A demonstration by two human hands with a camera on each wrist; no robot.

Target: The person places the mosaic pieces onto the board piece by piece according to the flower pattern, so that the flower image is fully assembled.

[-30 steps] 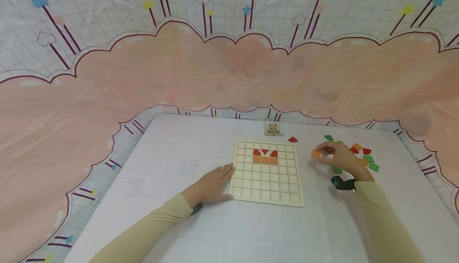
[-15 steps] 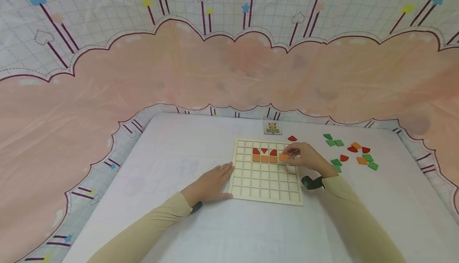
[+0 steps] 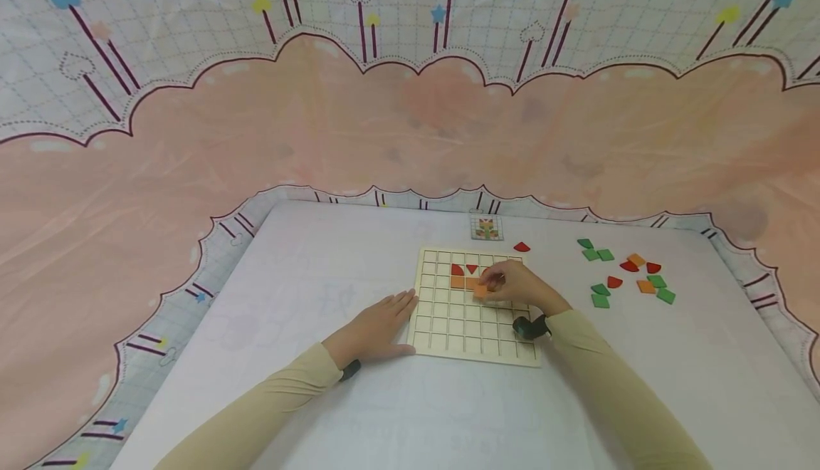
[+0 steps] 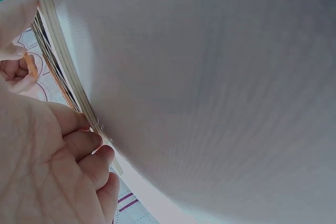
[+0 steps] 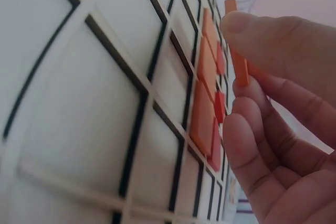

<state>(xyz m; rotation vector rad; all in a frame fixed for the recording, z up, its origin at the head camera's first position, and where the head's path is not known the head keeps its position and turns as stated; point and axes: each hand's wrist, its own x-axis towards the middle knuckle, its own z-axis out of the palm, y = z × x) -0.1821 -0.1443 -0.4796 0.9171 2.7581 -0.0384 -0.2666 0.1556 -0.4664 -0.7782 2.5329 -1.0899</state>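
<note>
orange square tile (image 3: 480, 292) partly covered by the right hand (image 3: 514, 286), pattern card (image 3: 487, 228) too tiny to read, sleeves (image 3: 256, 402) cut off

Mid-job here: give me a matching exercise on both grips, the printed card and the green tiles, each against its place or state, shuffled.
1. left grip
2. right grip
3. small square printed card
4. flat green diamond tiles

A. past the far edge of the pale wooden grid board
B. loose, right of the board
C. at the board's left edge
D. pinching a flat orange square tile

Pairs: 1-C; 2-D; 3-A; 4-B
</note>
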